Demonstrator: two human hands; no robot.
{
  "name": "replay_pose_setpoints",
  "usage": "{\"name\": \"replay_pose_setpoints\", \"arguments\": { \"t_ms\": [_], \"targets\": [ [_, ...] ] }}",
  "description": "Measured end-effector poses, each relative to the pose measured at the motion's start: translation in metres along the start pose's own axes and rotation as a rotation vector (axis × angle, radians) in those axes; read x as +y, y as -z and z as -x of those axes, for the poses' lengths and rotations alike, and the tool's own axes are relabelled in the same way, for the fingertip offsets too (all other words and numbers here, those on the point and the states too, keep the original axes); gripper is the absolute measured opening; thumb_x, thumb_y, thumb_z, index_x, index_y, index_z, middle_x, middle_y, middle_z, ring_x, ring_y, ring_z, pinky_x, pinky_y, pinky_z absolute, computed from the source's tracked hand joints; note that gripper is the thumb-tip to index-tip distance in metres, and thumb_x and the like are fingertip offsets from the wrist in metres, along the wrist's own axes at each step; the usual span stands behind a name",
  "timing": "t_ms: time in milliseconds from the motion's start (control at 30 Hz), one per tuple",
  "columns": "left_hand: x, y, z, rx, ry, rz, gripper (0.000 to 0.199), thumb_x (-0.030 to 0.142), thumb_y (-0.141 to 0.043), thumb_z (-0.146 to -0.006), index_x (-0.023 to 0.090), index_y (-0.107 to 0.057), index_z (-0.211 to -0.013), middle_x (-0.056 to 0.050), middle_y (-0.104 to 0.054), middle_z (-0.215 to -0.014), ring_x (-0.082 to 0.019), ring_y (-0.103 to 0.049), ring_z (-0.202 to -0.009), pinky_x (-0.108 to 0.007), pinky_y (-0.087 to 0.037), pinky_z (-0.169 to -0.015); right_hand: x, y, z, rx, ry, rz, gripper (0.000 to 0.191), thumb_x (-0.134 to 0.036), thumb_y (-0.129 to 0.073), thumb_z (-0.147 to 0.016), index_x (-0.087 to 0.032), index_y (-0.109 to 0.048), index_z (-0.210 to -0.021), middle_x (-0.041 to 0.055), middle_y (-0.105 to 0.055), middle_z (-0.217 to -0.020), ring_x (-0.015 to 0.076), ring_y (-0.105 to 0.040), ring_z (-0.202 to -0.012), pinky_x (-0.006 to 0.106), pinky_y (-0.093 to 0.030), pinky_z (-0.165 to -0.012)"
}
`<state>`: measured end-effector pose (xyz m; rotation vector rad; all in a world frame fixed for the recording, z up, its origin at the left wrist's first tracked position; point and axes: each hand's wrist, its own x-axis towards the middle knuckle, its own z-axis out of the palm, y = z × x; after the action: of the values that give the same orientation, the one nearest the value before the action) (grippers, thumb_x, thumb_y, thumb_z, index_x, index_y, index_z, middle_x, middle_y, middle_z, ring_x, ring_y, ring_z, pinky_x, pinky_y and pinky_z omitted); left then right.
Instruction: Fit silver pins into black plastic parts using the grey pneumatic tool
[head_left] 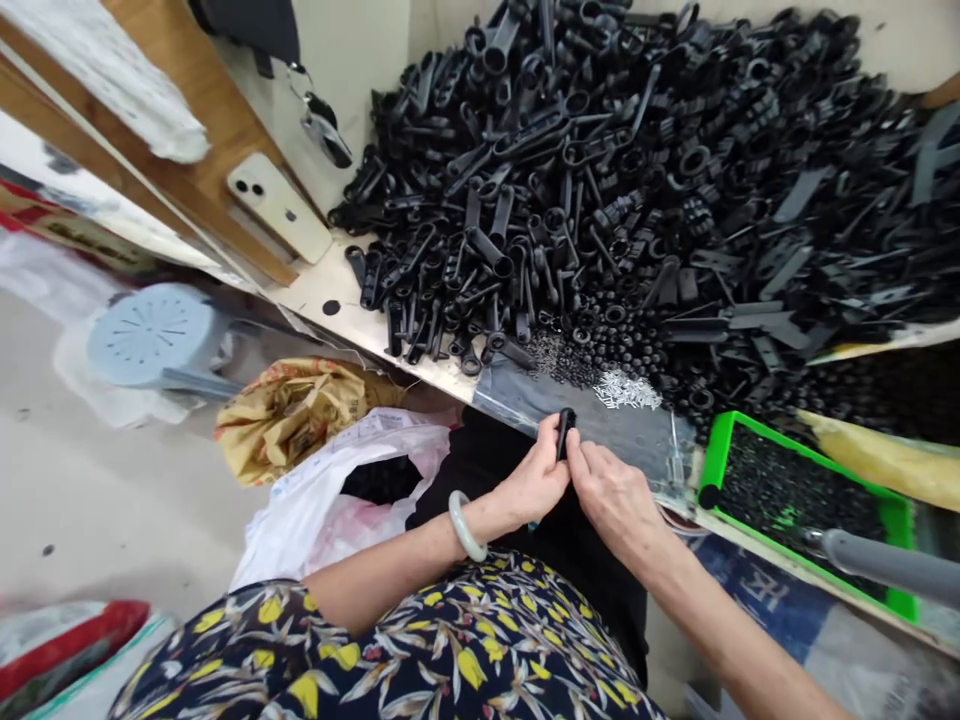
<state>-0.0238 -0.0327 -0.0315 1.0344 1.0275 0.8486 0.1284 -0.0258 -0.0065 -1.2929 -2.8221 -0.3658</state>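
My left hand [536, 478], with a pale bangle at the wrist, is closed around a small black plastic part [565, 432] held upright at the table's front edge. Against the lower side of that part my right hand [609, 492] is pinched; whether a smaller piece sits between its fingers is hidden. Just beyond the hands lies a dark mat [525, 392] with a small heap of silvery pins [627, 391] on it. Behind that spreads a large pile of black plastic parts [570, 200], with small round black pieces [611, 345] along its front.
To the right stands a green tray [720, 455] of tiny black pieces, a grey-handled tool [885, 562] reaching over it. A phone [281, 208] leans at the left by a wooden board. Below left are a white plastic bag [292, 515], a brown sack [292, 400] and a blue stool [154, 330].
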Motion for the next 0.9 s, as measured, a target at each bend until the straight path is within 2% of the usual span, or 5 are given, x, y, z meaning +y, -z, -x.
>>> {"name": "replay_pose_setpoints", "arguments": {
  "t_ms": [200, 300, 433, 633, 900],
  "targets": [
    [0.001, 0.001, 0.001, -0.01, 0.037, 0.057, 0.058, 0.015, -0.051, -0.093, 0.02, -0.033, -0.147, -0.011, -0.056, -0.137, -0.022, -0.053, -0.13, -0.04, -0.04, -0.117, -0.002, -0.006, 0.007, -0.054, -0.066, -0.076, 0.044, 0.003, -0.051, -0.09, -0.005, -0.059, -0.133, 0.0077, -0.069, -0.086, 0.0193, -0.066, -0.074, 0.03, -0.048, -0.057],
    [0.004, 0.001, 0.0, -0.011, 0.1, 0.101, 0.057, 0.014, -0.051, -0.089, 0.022, -0.038, -0.144, -0.004, -0.06, -0.114, -0.018, -0.057, -0.102, -0.031, -0.048, -0.091, 0.004, -0.007, 0.007, -0.006, -0.085, -0.099, 0.032, -0.008, -0.05, -0.1, -0.008, -0.064, -0.129, 0.0052, -0.07, -0.081, 0.0156, -0.065, -0.069, 0.028, -0.043, -0.059],
    [0.011, 0.002, -0.002, -0.001, 0.162, 0.205, 0.05, 0.016, -0.054, -0.086, 0.02, -0.044, -0.134, 0.003, -0.049, -0.089, -0.012, -0.044, -0.072, -0.026, -0.038, -0.067, 0.009, -0.009, 0.005, 0.11, -0.15, -0.127, 0.024, -0.016, -0.051, -0.106, -0.013, -0.073, -0.116, 0.0015, -0.068, -0.073, 0.0134, -0.063, -0.064, 0.029, -0.035, -0.06],
    [0.021, 0.005, -0.002, -0.012, 0.226, 0.36, 0.051, 0.017, -0.057, -0.083, 0.02, -0.044, -0.132, 0.004, -0.048, -0.086, -0.011, -0.041, -0.068, -0.025, -0.033, -0.065, 0.017, -0.009, -0.003, 0.193, -0.21, -0.308, 0.02, -0.019, -0.054, -0.107, -0.018, -0.074, -0.102, 0.0004, -0.074, -0.081, 0.0115, -0.066, -0.069, 0.027, -0.036, -0.065],
    [0.019, 0.007, -0.002, -0.025, 0.224, 0.298, 0.054, 0.015, -0.055, -0.084, 0.02, -0.041, -0.136, 0.004, -0.048, -0.084, -0.012, -0.042, -0.067, -0.026, -0.035, -0.066, 0.036, -0.011, -0.009, 0.128, -0.096, -0.373, 0.022, -0.025, -0.053, -0.109, -0.018, -0.072, -0.1, 0.0013, -0.075, -0.085, 0.0123, -0.068, -0.072, 0.026, -0.039, -0.066]
  ]
}}
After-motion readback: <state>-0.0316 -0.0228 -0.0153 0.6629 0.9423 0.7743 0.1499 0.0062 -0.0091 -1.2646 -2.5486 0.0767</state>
